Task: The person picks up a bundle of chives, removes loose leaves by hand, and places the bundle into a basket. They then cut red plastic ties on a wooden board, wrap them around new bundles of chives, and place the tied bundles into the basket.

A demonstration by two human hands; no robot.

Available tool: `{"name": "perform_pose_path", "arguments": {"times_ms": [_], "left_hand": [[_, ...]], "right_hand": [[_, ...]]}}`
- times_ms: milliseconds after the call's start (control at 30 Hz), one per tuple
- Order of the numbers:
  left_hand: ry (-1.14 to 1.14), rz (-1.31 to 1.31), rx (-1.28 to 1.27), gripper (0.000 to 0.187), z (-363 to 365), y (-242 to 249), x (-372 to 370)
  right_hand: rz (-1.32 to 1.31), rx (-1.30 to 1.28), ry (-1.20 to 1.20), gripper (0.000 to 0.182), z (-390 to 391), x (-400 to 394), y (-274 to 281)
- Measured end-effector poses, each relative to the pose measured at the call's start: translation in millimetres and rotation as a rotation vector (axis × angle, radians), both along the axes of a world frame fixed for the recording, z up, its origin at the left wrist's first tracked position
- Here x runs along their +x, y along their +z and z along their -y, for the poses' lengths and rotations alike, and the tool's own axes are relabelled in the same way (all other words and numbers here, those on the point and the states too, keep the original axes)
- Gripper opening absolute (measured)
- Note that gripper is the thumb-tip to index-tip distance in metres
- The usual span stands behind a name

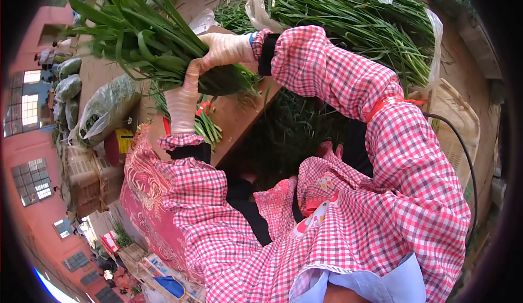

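Note:
A thick bunch of garlic chives [144, 44], long flat green leaves, is held up over the wooden table [239, 120]. My left hand [184, 98], in a striped glove, grips it from below, thumb pointing up. Around its upper side closes my right hand [227, 49], gloved the same way. The leaf tips spread to the upper left and the cut stalk ends point right. Under the hands lies a smaller bundle of chives [208, 127] with a red band [204, 108] around it. The fingers of both hands are partly hidden by leaves and gloves.
A large open plastic bag of chives [354, 25] lies at the upper right, beside a beige plastic crate [455, 120]. Filled bags [111, 104] stand at left above a tan crate [90, 180]. A red patterned cloth [150, 194] hangs near my left arm. Loose leaves lie below the table edge.

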State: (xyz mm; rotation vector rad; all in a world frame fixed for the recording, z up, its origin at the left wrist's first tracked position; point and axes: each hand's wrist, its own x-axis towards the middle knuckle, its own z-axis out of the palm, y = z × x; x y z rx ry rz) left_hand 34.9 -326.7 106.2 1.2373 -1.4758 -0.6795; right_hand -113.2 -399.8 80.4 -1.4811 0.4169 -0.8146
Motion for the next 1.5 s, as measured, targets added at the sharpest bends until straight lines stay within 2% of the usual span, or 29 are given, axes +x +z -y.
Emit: {"name": "perform_pose_path", "arguments": {"times_ms": [100, 200, 233, 333, 367, 433, 467, 533, 567, 633, 667, 700, 767, 800, 833, 900, 933, 1000, 1033, 1100, 1167, 1200, 1233, 1300, 1367, 1400, 1433, 1500], "left_hand": [[-0.009, 0.018, -0.045, 0.047, 3.1, 15.9, -6.1], [0.023, 0.077, -0.094, 0.045, -7.2, 42.1, -7.9], [0.021, 0.077, -0.093, 0.045, -6.4, 40.3, -7.5], [0.028, 0.157, -0.138, 0.045, -2.4, 15.9, 0.7], [0.074, 0.123, -0.025, 0.046, -7.4, 11.5, -3.0], [0.064, 0.116, -0.022, 0.046, -5.6, 5.2, -1.7], [0.064, 0.115, -0.014, 0.046, -8.0, 9.0, -3.5], [-0.061, 0.021, 0.252, 0.052, -12.4, 26.1, -2.8], [-0.059, 0.027, 0.248, 0.052, -11.9, 27.2, 7.8], [-0.127, 0.283, 0.132, 0.051, -11.6, 25.5, 29.2], [-0.140, -0.335, 0.352, 0.051, -41.0, 65.4, -27.9], [-0.140, -0.334, 0.354, 0.051, -51.1, 75.8, -30.1], [-0.310, -0.736, 0.531, 0.052, -66.9, 88.0, -32.0], [-0.391, -0.781, 0.570, 0.058, -69.9, 96.1, -38.7], [-0.381, -0.783, 0.573, 0.058, -73.2, 97.1, -37.5], [-0.269, -0.512, 0.472, 0.065, -79.6, 97.5, -31.1], [-0.273, -0.624, 0.519, 0.062, -88.4, 94.9, -31.9], [-0.190, -0.617, 0.550, 0.058, -103.5, 77.4, -22.0], [-0.125, -0.595, 0.558, 0.053, -111.1, 72.0, -17.7], [0.108, -0.650, 0.570, 0.032, -142.2, 74.7, -23.4], [0.183, -0.866, 0.465, 0.026, -156.4, 53.6, 31.5], [0.289, -0.899, 0.401, 0.024, -172.0, 53.8, 44.9], [0.296, -0.899, 0.393, 0.024, -186.1, 50.0, 60.8], [0.467, -0.917, 0.268, 0.024, -214.5, 37.7, 92.5], [0.481, -0.972, 0.260, 0.029, -245.9, 30.7, 113.3], [0.485, -1.026, 0.264, 0.033, -259.8, 26.9, 122.9], [0.490, -1.027, 0.257, 0.033, -273.4, 19.8, 133.9], [0.715, -0.971, 0.231, 0.045, -295.0, 12.1, 148.5]], "right_hand": [[0.031, 0.063, 0.022, 0.053, 8.1, 6.6, 5.9], [0.014, -0.035, 0.091, 0.054, 14.2, 2.4, 25.2], [0.015, -0.034, 0.089, 0.054, 16.3, 3.0, 24.0], [0.053, -0.052, 0.303, 0.062, 27.2, 10.7, -0.2], [0.060, -0.054, 0.301, 0.062, 22.8, 8.8, -1.1], [0.063, 0.057, 0.208, 0.063, 11.5, -0.6, -6.5], [0.177, 0.207, 0.273, 0.060, 4.6, -3.1, -6.1], [0.119, 0.322, 0.265, 0.052, -1.3, -5.3, 1.8], [0.111, 0.345, 0.258, 0.048, -4.9, -7.6, 8.6], [0.162, 0.245, 0.280, 0.048, -6.9, -2.8, 12.2], [0.205, 0.152, 0.301, 0.051, -7.4, 0.3, 13.5], [0.206, 0.153, 0.301, 0.051, -7.6, 3.7, 17.0], [0.078, -0.058, 0.315, 0.052, -9.7, 8.6, 26.5], [0.072, 0.170, 0.423, 0.044, -31.0, -3.0, 49.9], [0.090, 0.276, 0.452, 0.045, -37.3, 5.0, 48.1], [0.347, 0.488, 0.878, 0.042, -51.7, 1.3, 46.6], [0.348, 0.505, 0.883, 0.042, -60.7, 8.6, 36.5], [0.232, 0.674, 0.675, 0.042, -85.4, 32.3, 8.4], [0.218, 0.641, 0.611, 0.045, -100.6, 31.7, -7.0], [-0.033, 0.664, 0.746, 0.051, -131.7, 7.9, -13.3], [-0.126, 0.250, 0.692, 0.061, -143.2, -2.4, -59.1], [-0.229, 0.174, 0.705, 0.063, -151.1, -11.9, -75.2], [-0.330, 0.095, 0.712, 0.065, -159.0, -22.7, -88.2], [-0.449, 0.346, 0.736, 0.056, -176.9, -42.3, -105.8], [-0.524, 0.152, 0.620, 0.042, -177.6, -51.6, -123.7], [-0.688, 0.352, 0.549, 0.030, -183.5, -62.8, -97.8], [-0.700, 0.354, 0.412, 0.027, -184.5, -67.9, -98.8], [-0.549, 0.433, 0.234, 0.028, -182.2, -76.6, -107.5]]}}
